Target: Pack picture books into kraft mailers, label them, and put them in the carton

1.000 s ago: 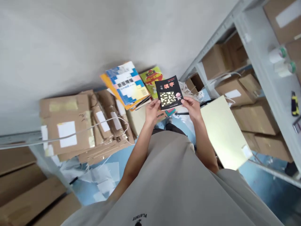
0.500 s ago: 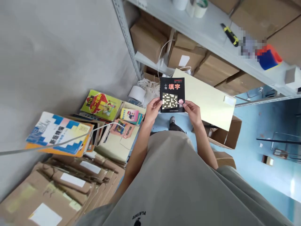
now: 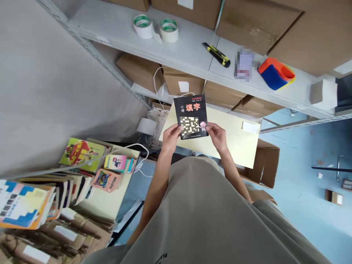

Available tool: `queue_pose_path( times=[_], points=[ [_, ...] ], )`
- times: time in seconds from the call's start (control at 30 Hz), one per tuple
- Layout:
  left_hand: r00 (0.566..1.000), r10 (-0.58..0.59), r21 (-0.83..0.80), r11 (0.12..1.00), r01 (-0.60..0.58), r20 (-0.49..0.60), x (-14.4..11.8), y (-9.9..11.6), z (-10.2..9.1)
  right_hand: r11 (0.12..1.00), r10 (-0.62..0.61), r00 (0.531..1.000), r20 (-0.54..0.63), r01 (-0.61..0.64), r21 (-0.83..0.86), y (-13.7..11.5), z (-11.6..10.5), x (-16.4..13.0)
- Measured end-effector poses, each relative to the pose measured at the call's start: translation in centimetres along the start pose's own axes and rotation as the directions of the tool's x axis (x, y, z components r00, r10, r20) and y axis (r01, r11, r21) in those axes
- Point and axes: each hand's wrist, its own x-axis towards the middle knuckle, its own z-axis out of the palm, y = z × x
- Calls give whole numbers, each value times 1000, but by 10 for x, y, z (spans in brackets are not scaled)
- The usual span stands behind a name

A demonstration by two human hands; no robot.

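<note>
Booklet (image 3: 191, 116): black cover, red characters, grid puzzle printed; held upright in front of the chest, above the pale board (image 3: 233, 141), clear of the shelf edge.
Left hand (image 3: 169, 138): closed on the booklet's lower left corner, thumb laid on the cover, fingers behind.
Right hand (image 3: 217, 136): closed on the lower right corner, thumb on the cover by the pink figure.
Board: laid flat over an open carton (image 3: 265, 167); its far edge set just under the shelf; contents of the carton hidden.
Shelf (image 3: 189, 55): grey metal, front edge running from upper left to right; carried on it, two tape rolls (image 3: 155, 27) at the left end, a yellow-black knife (image 3: 216, 55) near the middle, a blue-orange item (image 3: 275, 75) and a small grey block (image 3: 323, 93) towards the right end; brown cartons (image 3: 247, 18) ranged behind them; closed cartons stored on the tier below.
Floor (image 3: 308, 205): blue, open to the right of the carton.
Book piles (image 3: 90, 165): stacked at the left against the wall, near the left arm; flattened cardboard (image 3: 55, 238) at the lower left corner.
</note>
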Motion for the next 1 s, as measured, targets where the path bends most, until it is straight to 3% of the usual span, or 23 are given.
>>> queue_pose_path(
  times=[0.13,0.23,0.3,0.43,0.53,0.6,0.67,0.77,0.9,1.0],
  points=[
    [999,50,73,996,-50,5,7,1,35,996,-24,996,-90,16,-85,1,-18,18],
    [994,110,132,985,-109,-2,13,3,53,966,-150,971,-184,105,-237,-8,-16,27],
    [989,149,172,974,-146,-8,15,3,65,942,-206,962,-177,146,-302,-19,-8,29],
    [969,243,303,921,-246,49,4,0,93,948,-145,985,-96,111,-299,-37,17,28],
    [926,339,424,824,-377,164,-7,0,108,952,-99,988,-117,60,-299,-41,24,29],
    [890,371,465,759,-455,266,-7,5,109,959,-86,987,-133,47,-278,-40,16,32],
    [878,395,483,733,-479,271,1,13,101,970,-101,989,-109,73,-233,-38,1,36],
    [914,385,452,797,-400,131,18,26,81,986,-114,993,-8,112,-120,-37,-23,39],
    [970,195,322,918,-234,147,25,35,64,996,-87,995,50,88,-20,-36,-36,39],
    [967,231,314,915,-253,105,15,36,68,996,-81,996,39,82,-17,-31,-37,40]
  ],
)
